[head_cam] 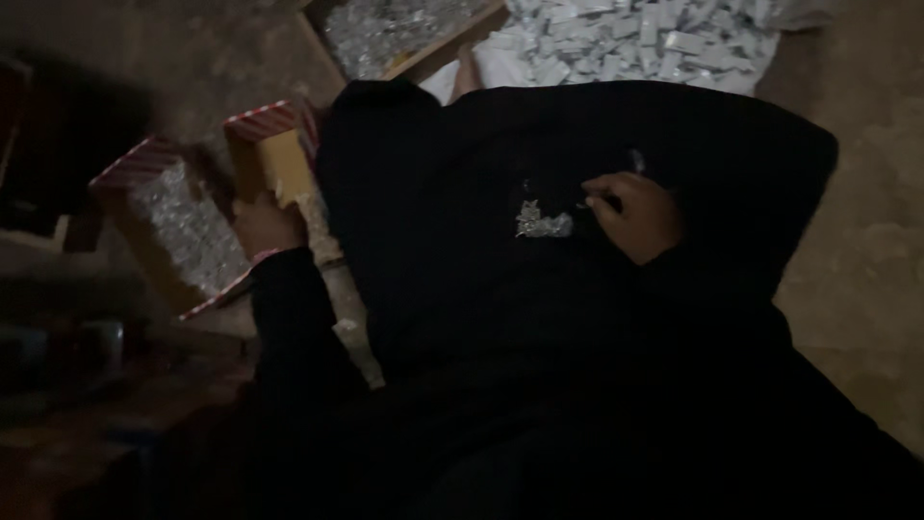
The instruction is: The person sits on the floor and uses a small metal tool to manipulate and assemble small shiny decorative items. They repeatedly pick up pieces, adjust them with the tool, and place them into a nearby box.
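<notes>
We steady the small yellow box [274,159] w/ left hand [265,223] closed on its edge, right hand [630,214] pinched on a foil piece [542,224] on the dark lap cloth [462,193]—best keep grip light, lift straight.

the left hand [265,223] rests on a box [183,226] left of the lap; the right hand [635,217] lies beside a foil scrap [542,223] on the lap.

Wooden tray [452,46] of silvery bits at top centre, heap of small white packets [635,39] on white sheet [486,69] at top right, bare concrete floor [866,260] along the right edge.
</notes>
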